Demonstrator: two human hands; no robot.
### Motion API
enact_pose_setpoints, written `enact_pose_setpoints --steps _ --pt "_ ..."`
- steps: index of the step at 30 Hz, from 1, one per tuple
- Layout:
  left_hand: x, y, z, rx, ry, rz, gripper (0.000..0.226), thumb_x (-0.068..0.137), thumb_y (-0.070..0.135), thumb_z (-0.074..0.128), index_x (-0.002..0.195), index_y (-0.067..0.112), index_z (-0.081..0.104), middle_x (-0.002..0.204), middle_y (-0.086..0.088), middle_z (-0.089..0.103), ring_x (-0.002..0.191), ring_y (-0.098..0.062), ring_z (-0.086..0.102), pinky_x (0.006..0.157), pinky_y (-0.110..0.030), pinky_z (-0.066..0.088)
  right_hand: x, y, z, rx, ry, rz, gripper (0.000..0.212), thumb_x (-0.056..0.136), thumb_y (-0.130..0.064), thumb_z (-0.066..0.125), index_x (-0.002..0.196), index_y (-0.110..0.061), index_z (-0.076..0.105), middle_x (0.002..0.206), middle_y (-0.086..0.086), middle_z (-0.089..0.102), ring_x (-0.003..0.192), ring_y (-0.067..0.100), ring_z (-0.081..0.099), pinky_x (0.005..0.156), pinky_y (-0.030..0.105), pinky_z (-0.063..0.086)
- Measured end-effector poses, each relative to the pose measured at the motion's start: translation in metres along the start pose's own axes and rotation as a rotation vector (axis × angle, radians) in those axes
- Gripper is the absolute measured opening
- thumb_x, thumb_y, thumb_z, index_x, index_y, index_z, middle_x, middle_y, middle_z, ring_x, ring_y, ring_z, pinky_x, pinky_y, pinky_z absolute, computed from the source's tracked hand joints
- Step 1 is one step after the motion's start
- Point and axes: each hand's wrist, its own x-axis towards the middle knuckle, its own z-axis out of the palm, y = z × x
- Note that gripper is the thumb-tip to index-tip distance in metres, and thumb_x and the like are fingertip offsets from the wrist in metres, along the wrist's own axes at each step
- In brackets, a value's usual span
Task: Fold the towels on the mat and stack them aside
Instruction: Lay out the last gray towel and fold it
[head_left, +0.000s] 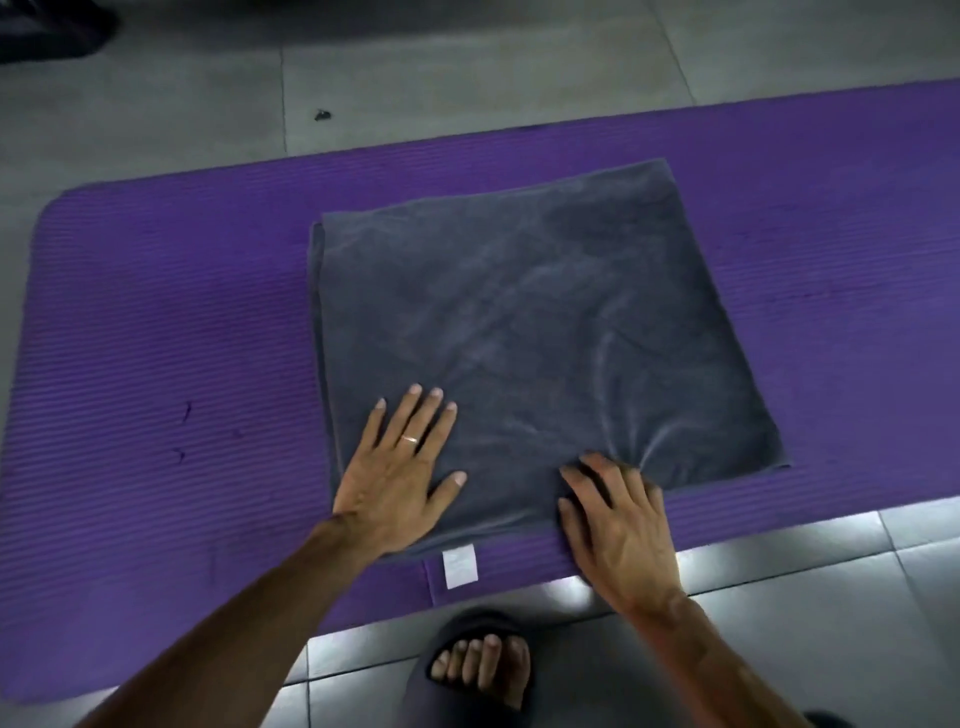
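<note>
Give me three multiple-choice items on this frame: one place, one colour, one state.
1. Where does the white tag sit?
A) towel's near edge
B) towel's far edge
C) on the floor tiles

2. What colour is the mat?
A) green
B) purple
C) red

3. How is the left hand?
A) clenched, off the towel
B) lifting a corner
C) flat on the towel

Key: 1 A, it pokes out below the grey towel near the hands; 2 B, ribbed purple surface; 3 C, fingers straight, palm down.

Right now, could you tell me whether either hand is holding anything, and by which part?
The right hand pinches the folded dark grey towel at its near edge, bunching the cloth. The left hand only presses flat on it, no grip.
</note>
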Motion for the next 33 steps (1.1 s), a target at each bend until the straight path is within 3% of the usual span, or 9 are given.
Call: enact_pose_setpoints --steps 3,6,11,15,20,23,25,28,33 --pt "0.007 0.01 -0.007 -0.074 0.038 -0.003 0.074 0.086 0.046 0.038 0.146 0.004 0.037 0.154 -0.014 0.031 0.146 -0.03 0.019 0.115 -0.057 0.015 -0.011 0.022 -0.012 0.006 0.077 0.175 0.038 0.092 -0.036 0.044 0.115 -0.015 0.064 0.125 0.006 0.059 0.106 0.03 0.057 0.089 0.046 0.042" --pt "0.045 0.053 -0.013 -0.155 0.103 0.048 0.069 0.087 0.04 0.036 0.145 0.002 0.038 0.154 -0.012 0.033 0.147 -0.027 0.02 0.117 -0.055 0.016 0.016 0.045 -0.015 0.042 0.074 0.416 0.054 0.094 -0.042 0.037 0.137 -0.011 0.046 0.146 0.01 0.045 0.132 0.03 0.041 0.106 0.048 0.034" --pt "0.077 0.088 -0.007 -0.056 0.023 0.011 0.076 0.093 0.054 0.024 0.151 0.005 0.024 0.16 -0.012 0.02 0.149 -0.029 0.009 0.118 -0.055 0.01 0.009 0.113 -0.016 -0.104 -0.193 0.558 0.073 0.094 -0.056 0.007 0.156 -0.017 0.009 0.164 -0.001 0.005 0.151 0.018 0.002 0.119 0.05 -0.001" --pt "0.071 0.079 -0.005 -0.025 0.03 0.059 0.078 0.093 0.057 0.026 0.15 0.004 0.027 0.158 -0.013 0.023 0.149 -0.029 0.011 0.116 -0.057 0.013 -0.024 0.159 -0.04 -0.159 -0.2 0.727 0.08 0.09 -0.058 0.0 0.155 -0.014 0.014 0.164 0.003 0.007 0.151 0.023 0.002 0.119 0.057 0.003" --pt "0.109 0.074 -0.016 -0.073 0.099 0.009 0.074 0.094 0.054 0.026 0.148 0.003 0.03 0.157 -0.014 0.025 0.148 -0.03 0.016 0.117 -0.057 0.011 0.061 0.142 -0.04 -0.058 -0.063 0.467 0.068 0.095 -0.049 0.019 0.148 -0.009 0.036 0.158 0.013 0.025 0.147 0.031 0.021 0.117 0.053 0.018" --pt "0.15 0.061 -0.027 -0.073 0.103 -0.049 0.075 0.094 0.054 0.021 0.148 0.003 0.03 0.158 -0.014 0.024 0.148 -0.03 0.015 0.117 -0.058 0.01 0.114 0.133 -0.026 -0.087 -0.149 0.253 0.068 0.094 -0.049 0.019 0.149 -0.012 0.034 0.16 0.007 0.025 0.147 0.026 0.023 0.116 0.054 0.02" --pt "0.173 0.05 -0.033 -0.073 0.104 -0.085 0.077 0.092 0.056 0.019 0.148 0.005 0.031 0.158 -0.013 0.025 0.148 -0.03 0.015 0.118 -0.058 0.007 0.129 0.143 -0.024 -0.14 -0.183 0.352 0.073 0.091 -0.053 0.013 0.151 -0.016 0.031 0.161 0.002 0.023 0.148 0.023 0.02 0.117 0.056 0.012" --pt "0.207 0.029 -0.042 -0.072 0.174 -0.137 0.074 0.094 0.055 0.022 0.149 0.006 0.031 0.158 -0.012 0.024 0.148 -0.029 0.013 0.118 -0.057 0.003 0.161 0.148 -0.032 -0.134 -0.059 0.413 0.071 0.092 -0.051 0.019 0.145 -0.009 0.041 0.154 0.013 0.036 0.142 0.034 0.031 0.114 0.059 0.023" --pt "0.259 0.002 -0.053 -0.122 0.173 -0.308 0.074 0.094 0.056 0.028 0.153 0.014 0.018 0.161 -0.007 0.013 0.149 -0.032 0.001 0.117 -0.059 -0.003 0.284 0.127 -0.034 -0.053 -0.118 -0.019 0.065 0.096 -0.049 0.021 0.151 -0.016 0.03 0.161 0.008 0.02 0.148 0.027 0.018 0.118 0.048 0.014"
